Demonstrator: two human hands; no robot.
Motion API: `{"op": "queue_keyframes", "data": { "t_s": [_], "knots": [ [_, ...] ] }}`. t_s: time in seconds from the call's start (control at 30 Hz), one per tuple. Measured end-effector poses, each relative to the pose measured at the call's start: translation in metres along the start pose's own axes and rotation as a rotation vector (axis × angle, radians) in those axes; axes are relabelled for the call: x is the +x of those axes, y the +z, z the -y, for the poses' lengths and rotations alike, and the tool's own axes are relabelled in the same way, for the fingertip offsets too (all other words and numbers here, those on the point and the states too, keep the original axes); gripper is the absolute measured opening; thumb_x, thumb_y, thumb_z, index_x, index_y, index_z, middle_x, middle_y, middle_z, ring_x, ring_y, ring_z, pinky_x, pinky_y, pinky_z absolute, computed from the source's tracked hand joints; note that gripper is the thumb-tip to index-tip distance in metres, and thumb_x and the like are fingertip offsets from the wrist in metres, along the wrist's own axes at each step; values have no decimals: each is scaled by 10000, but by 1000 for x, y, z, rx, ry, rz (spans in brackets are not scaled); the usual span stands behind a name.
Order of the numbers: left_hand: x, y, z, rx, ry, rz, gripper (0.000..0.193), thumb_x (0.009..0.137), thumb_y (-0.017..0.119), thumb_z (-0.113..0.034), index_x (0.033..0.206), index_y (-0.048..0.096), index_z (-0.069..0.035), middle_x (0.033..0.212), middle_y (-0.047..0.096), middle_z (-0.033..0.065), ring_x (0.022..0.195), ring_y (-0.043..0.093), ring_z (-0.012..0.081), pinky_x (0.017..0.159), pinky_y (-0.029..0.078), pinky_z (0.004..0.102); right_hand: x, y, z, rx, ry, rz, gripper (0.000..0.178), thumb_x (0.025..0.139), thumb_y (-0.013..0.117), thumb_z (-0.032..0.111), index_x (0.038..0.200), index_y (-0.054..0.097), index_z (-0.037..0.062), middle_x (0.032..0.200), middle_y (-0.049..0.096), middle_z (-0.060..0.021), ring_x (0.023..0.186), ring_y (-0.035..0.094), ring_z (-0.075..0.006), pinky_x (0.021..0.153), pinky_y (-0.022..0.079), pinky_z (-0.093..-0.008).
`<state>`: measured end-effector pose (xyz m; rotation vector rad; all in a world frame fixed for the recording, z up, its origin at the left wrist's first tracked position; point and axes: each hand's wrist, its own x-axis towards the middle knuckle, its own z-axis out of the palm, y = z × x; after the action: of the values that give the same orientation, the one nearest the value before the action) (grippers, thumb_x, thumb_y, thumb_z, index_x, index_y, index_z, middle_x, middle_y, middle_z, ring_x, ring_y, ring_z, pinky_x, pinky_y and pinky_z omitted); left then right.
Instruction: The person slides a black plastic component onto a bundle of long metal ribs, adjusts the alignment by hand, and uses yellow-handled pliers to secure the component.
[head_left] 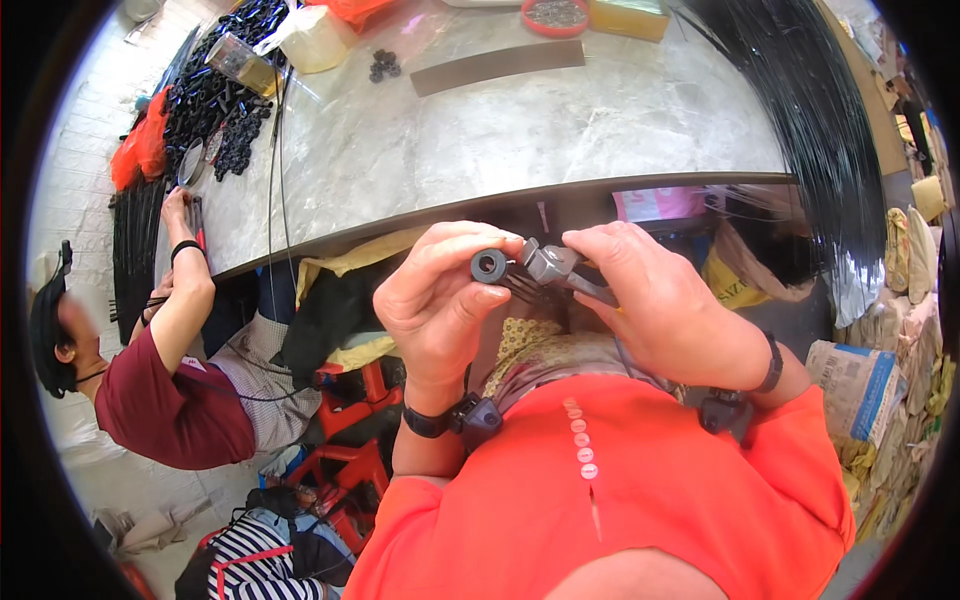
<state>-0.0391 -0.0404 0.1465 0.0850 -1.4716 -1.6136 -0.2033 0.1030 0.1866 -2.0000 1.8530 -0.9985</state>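
Observation:
My left hand (440,290) pinches a black ring-shaped part (489,266) between thumb and fingers, its round hole facing up at me. My right hand (665,295) is closed around a grey metal hand tool (550,263) that looks like pliers or cutters. The tool's head sits right beside the black part, close to my left fingertips. Several thin dark strands (524,287) show just below the two, partly covered by my fingers. Both hands are held up over my lap, in front of the table edge.
A grey marbled table (450,150) spans the far side, with a dark flat strip (498,68) and small black parts (384,66) on it. Long black strands (815,130) hang over its right end. At left a co-worker (180,400) sits near a pile of black pieces (215,100).

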Motion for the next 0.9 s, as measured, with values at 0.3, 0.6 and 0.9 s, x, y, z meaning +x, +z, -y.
{"op": "queue_keyframes", "data": {
  "t_s": [0.3,0.6,0.9],
  "knots": [
    [0,3,-5,90,28,5,352,767,798,35,1090,668,86,1071,667,209,982,672,256,863,553,330,0,1,-4,-251,-86,-86,438,807,619,16,1223,504,-57,1076,572,-202,923,601,-340,782,522,-403],
    [0,3,-6,116,39,-2,373,744,811,46,1093,680,72,1078,675,209,985,672,256,865,548,328,6,-11,-3,-414,-138,-42,436,781,620,49,1188,518,-69,998,562,-155,875,596,-279,730,512,-355],
    [2,4,-6,131,45,-9,380,729,822,42,1084,689,65,1061,686,205,975,673,255,861,541,332,9,-17,-7,-504,-184,-21,383,782,620,83,1129,541,-58,937,546,-126,832,584,-249,687,503,-327]
  ]
}}
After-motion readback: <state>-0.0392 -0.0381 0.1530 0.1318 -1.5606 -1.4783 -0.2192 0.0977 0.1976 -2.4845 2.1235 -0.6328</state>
